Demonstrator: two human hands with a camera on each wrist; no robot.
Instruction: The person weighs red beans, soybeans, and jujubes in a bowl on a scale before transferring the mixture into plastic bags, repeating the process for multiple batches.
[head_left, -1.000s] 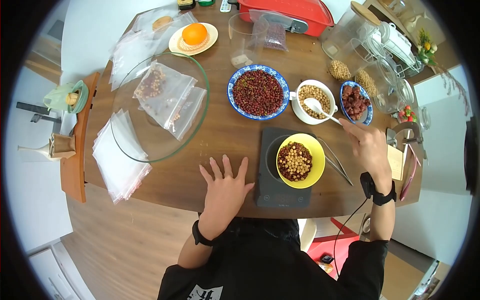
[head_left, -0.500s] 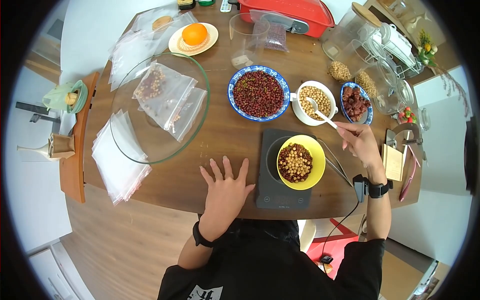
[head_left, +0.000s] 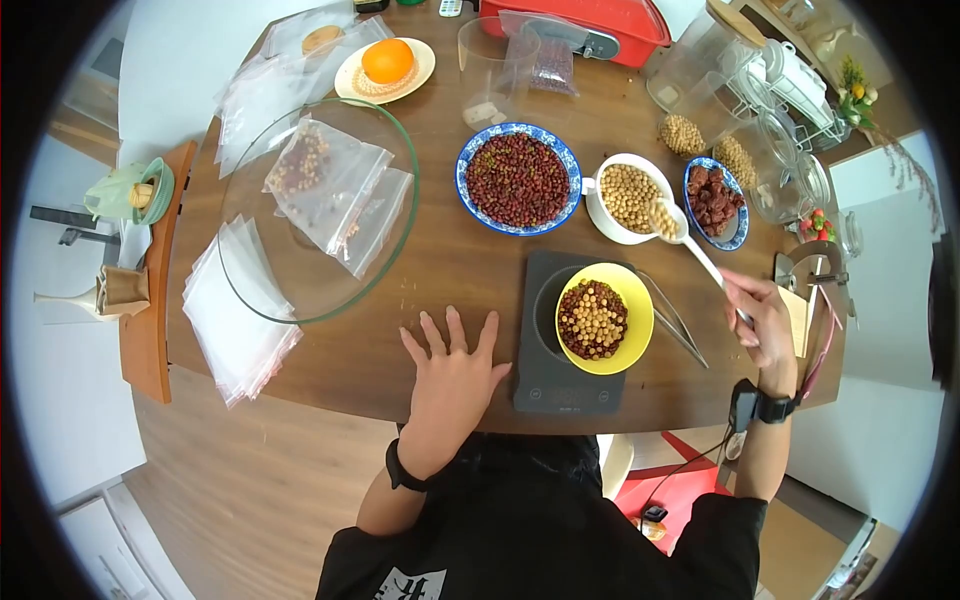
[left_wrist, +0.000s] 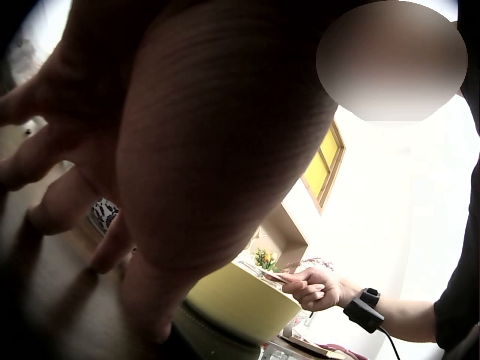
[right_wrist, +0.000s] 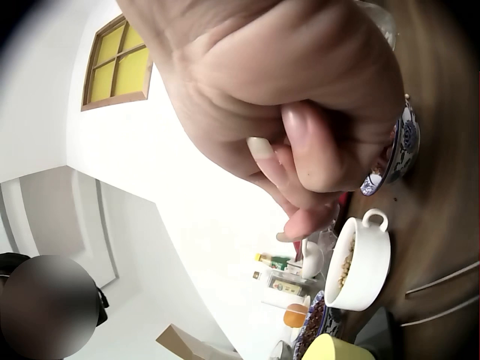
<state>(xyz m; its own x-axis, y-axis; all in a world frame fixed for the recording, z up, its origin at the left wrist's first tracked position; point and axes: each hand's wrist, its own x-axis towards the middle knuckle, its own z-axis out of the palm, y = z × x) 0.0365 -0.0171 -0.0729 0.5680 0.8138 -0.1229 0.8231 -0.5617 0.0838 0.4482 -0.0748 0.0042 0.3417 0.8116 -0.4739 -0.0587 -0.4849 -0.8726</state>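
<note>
My right hand (head_left: 758,315) grips the long handle of a white spoon (head_left: 704,262), right of the yellow bowl. Pale round beans fill the spoon's head, which overlaps the right rim of a white handled pot (head_left: 600,218) of the same beans. In the right wrist view the fingers (right_wrist: 319,161) are curled in. A yellow bowl (head_left: 638,330) stands on a flat black device (head_left: 545,385) with a display; it contains dark red beans topped with pale ones. My left hand (head_left: 447,395) rests on the table with its fingers spread, left of the device.
A blue-rimmed bowl (head_left: 570,165) of small dark red beans stands left of the pot; another (head_left: 738,235) with brown dried pieces stands right. Metal tongs (head_left: 680,335) lie beside the yellow bowl. A large glass bowl (head_left: 413,215) with zip bags is left; glass jars (head_left: 775,195) stand back right.
The spoon has come up from among the pale beans in the pot to its right rim, now loaded. My right hand has moved right and slightly nearer my body. The left hand stays put.
</note>
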